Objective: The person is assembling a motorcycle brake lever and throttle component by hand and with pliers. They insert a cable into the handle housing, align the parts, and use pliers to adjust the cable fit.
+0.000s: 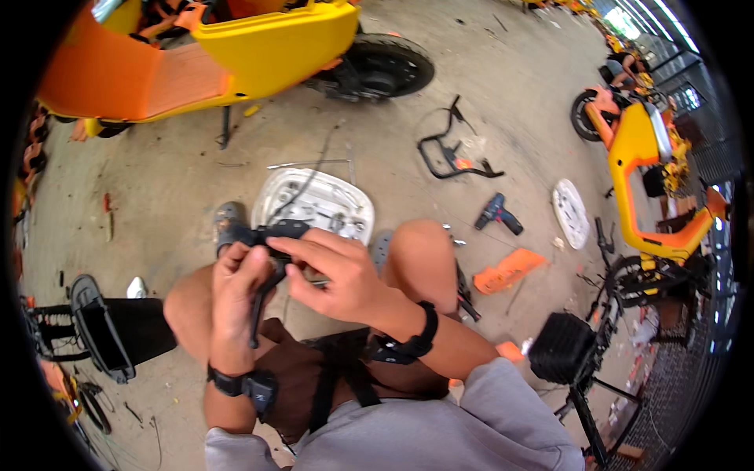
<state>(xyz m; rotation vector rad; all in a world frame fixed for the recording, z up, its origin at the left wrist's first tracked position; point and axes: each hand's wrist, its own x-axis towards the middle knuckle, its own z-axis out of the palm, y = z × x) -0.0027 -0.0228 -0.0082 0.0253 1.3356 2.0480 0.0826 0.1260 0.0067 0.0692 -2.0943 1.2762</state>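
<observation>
Our left hand (239, 279) is curled around a black lever assembly (287, 228) and our right hand (338, 271) lays fingertips on it from the other side, though we cannot tell whether these truly grip; we judge it could twist or slip if the left fingers ease while the right ones press, or if the thin cable (316, 169) just beyond them tugs. Held between our hands, it looks dark, with a blocky upper body and a slim lever (256, 315) hanging beside the left palm. Beyond our hands lies a white tray (364, 201) with small parts (338, 217), and farther right a drill (498, 215).
</observation>
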